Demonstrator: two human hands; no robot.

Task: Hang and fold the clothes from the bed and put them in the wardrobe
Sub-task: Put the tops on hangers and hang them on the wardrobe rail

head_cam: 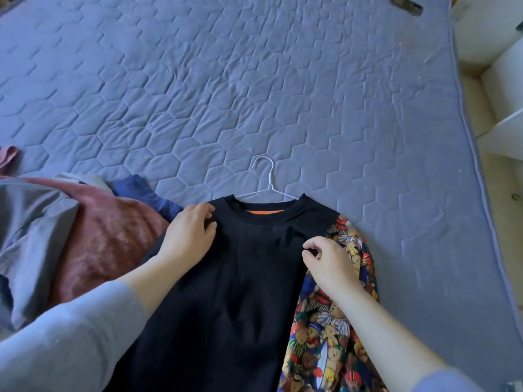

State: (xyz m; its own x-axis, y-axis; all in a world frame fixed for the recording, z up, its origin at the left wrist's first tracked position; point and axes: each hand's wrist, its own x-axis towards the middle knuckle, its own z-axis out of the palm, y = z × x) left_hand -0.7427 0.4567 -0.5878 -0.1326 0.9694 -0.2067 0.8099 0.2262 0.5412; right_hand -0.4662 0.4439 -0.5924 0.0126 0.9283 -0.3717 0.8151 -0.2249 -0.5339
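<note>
A black sweatshirt (240,278) with teddy-bear print sleeves (328,329) lies flat on the bed near me. A white wire hanger (267,182) is inside its neck, with the hook sticking out past the collar. My left hand (189,236) pinches the black fabric at the left shoulder. At the right shoulder seam my right hand (328,261) pinches the cloth between thumb and fingers.
A pile of clothes lies at the left: a grey garment (34,236), a dusty red one (110,236) and a navy piece (144,193). The blue quilted mattress (254,89) stretches ahead. A dark object (406,5) lies at its far edge. White shelves (501,80) stand right.
</note>
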